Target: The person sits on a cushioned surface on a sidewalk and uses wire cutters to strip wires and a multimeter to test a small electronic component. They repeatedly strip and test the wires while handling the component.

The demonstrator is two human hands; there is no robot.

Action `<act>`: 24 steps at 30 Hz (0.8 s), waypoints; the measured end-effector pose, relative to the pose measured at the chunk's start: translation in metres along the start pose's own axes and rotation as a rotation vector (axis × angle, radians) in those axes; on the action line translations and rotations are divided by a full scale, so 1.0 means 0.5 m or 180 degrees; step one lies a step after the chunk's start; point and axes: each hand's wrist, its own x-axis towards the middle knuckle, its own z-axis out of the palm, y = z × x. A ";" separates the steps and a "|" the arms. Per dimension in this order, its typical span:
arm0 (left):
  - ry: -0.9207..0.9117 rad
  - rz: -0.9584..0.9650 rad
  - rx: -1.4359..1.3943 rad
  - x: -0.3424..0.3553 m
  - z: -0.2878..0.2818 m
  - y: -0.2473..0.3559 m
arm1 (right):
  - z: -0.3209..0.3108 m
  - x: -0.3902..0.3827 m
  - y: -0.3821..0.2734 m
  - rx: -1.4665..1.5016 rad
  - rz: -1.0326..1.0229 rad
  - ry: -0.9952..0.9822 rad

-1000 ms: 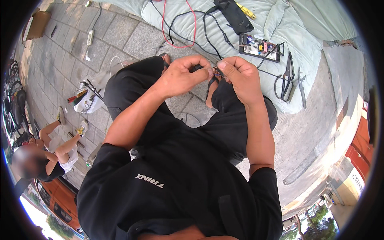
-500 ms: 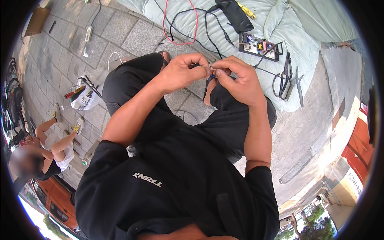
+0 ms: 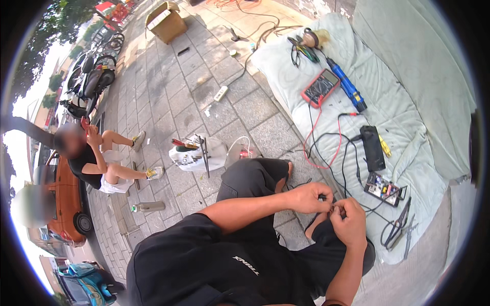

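My left hand (image 3: pixel 312 197) and my right hand (image 3: pixel 349 222) meet fingertip to fingertip above my lap. Both are closed in a pinch on something too small to make out. Just beyond my right hand lies an open black case (image 3: pixel 384 189) with exposed electronic parts. Near it on the pale green cloth (image 3: pixel 429 199) are a black power adapter (image 3: pixel 372 149) and black-handled pliers (image 3: pixel 400 224). Farther off, a red-framed multimeter (image 3: pixel 320 87) has red and black leads running toward me. Beside it rests a blue cylindrical tool (image 3: pixel 348 85).
To my left sits a white bag (image 3: pixel 217 154) with hand tools. A power strip (image 3: pixel 220 94) and a cardboard box (image 3: pixel 166 23) are on the paving farther off. A metal flask (image 3: pixel 148 206) lies nearer. Another person (image 3: pixel 92 166) sits at the left, by an orange car (image 3: pixel 69 199).
My view has swung left and up, so my hands appear lower and farther right. The multimeter and blue tool have come into sight. Both hands stay pinched together.
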 end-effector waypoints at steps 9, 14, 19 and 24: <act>-0.0187 -0.0056 0.0625 0.000 0.004 -0.038 | 0.042 -0.019 0.029 -0.0622 -0.0704 0.0045; -0.0278 -0.0114 0.0858 -0.018 0.015 -0.032 | 0.059 -0.040 0.038 -0.0948 -0.0899 -0.0061; -0.0374 -0.0097 0.0927 -0.042 0.018 -0.036 | 0.072 -0.060 0.038 -0.0728 -0.1034 -0.0200; -0.0322 -0.0123 0.1261 -0.098 0.018 0.007 | 0.091 -0.078 0.008 -0.0798 -0.1239 0.0088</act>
